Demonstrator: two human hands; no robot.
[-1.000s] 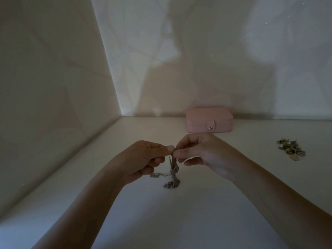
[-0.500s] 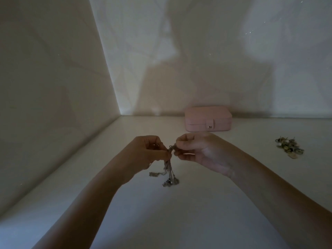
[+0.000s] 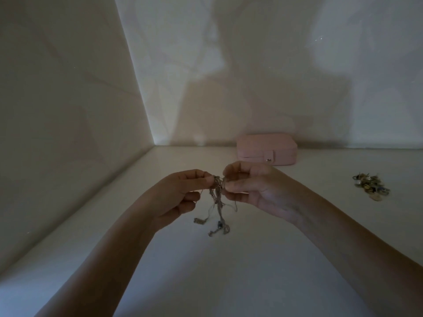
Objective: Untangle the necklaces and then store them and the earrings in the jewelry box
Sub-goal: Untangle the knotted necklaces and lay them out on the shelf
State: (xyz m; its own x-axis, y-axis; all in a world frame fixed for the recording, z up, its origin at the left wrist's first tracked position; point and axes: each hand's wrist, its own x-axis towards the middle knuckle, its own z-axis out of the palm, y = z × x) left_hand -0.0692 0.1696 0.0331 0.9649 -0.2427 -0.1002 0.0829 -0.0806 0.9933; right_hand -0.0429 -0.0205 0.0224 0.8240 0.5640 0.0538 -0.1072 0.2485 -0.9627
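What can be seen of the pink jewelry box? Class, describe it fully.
The jewelry box is a low, pale pink rectangular case with rounded corners, and its covering looks like smooth faux leather. Its lid is shut, held by a small tab with a metal snap on the front. It lies flat on the white surface, close to the back wall. Nothing rests on it and no hand touches it.

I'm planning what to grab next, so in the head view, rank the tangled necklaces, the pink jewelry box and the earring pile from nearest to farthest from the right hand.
1. Tangled necklaces: pinched in the right hand, at its fingertips.
2. Pink jewelry box: closed, just behind the hand.
3. Earring pile: far off to the right.
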